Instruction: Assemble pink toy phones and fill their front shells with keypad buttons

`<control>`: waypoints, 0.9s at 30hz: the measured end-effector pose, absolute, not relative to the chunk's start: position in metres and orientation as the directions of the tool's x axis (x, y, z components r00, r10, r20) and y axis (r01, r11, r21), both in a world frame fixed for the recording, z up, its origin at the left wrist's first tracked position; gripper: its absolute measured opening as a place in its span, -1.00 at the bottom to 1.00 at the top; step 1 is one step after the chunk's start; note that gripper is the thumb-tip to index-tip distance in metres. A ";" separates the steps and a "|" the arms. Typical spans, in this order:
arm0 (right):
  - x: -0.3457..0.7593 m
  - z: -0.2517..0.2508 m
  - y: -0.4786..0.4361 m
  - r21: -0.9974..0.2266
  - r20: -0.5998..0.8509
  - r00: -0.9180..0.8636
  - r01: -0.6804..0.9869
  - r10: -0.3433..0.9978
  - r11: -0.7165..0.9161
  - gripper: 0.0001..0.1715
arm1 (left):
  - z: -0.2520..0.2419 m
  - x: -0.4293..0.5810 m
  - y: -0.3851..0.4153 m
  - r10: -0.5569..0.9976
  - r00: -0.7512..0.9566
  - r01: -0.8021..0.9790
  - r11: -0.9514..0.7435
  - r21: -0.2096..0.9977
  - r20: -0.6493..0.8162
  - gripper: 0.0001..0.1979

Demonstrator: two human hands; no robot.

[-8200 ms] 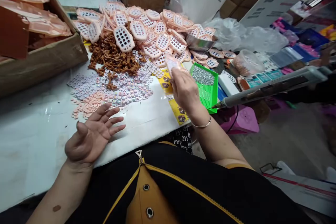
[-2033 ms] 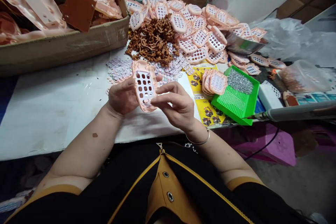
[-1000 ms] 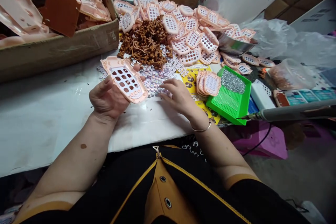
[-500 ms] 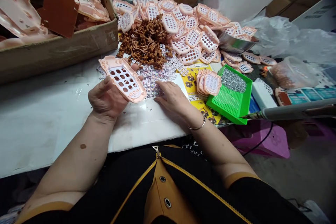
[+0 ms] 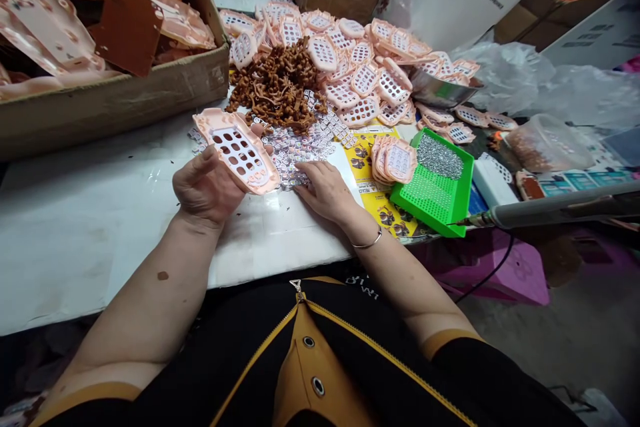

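My left hand grips a pink plastic shell with a panel of square holes facing up, thumb on its near edge and fingertips showing past the far edge. Beside it my right hand rests over a spread of small white key pieces, fingers stretched and touching them. Whether a piece sits under those fingertips is hidden. Behind the pieces is a heap of brown rubbery parts. A short stack of pink shells lies to the right on a yellow printed sheet.
A green tray holds many small silvery screws. Over its corner points a grey screwdriver-like tool. A large pile of pink shells lies at the back. At left stands a cardboard box of bigger pink parts.
The view has shifted slightly. My left hand still holds the pink shell in nearly the same pose, and my right hand stays on the key pieces with a slight finger shift.
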State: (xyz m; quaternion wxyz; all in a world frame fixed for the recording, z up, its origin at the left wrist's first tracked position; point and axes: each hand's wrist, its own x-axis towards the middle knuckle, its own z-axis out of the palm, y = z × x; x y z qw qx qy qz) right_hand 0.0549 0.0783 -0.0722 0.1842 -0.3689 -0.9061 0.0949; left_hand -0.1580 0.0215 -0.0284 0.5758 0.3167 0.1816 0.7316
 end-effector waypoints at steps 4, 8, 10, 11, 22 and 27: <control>0.056 -0.069 0.079 -0.359 0.413 -0.544 0.640 0.730 0.680 -0.63 | -0.031 -0.159 0.021 0.958 -0.124 -0.715 -0.266 0.646 0.258 -0.53; 0.055 -0.056 0.075 -0.659 0.540 -0.212 0.495 0.815 0.566 -0.67 | -0.037 -0.161 0.020 0.973 -0.031 -0.684 -0.187 0.705 0.228 -0.43; 0.049 -0.043 0.066 -0.843 0.438 -0.138 0.282 0.888 0.459 -0.68 | -0.038 -0.161 0.019 0.978 0.046 -0.663 -0.122 0.738 0.204 -0.39; 0.045 -0.037 0.060 -0.909 0.363 -0.141 0.162 0.921 0.383 -0.66 | -0.038 -0.161 0.018 0.978 0.078 -0.654 -0.096 0.751 0.194 -0.37; 0.012 -0.002 0.031 -0.978 0.011 -0.347 -0.199 0.938 -0.062 -0.52 | -0.030 -0.157 0.010 0.965 0.235 -0.569 0.040 0.822 0.115 -0.22; 0.015 -0.006 0.033 -0.997 0.073 -0.403 -0.013 0.912 0.074 -0.63 | -0.032 -0.157 0.010 0.959 0.258 -0.552 0.050 0.833 0.114 -0.22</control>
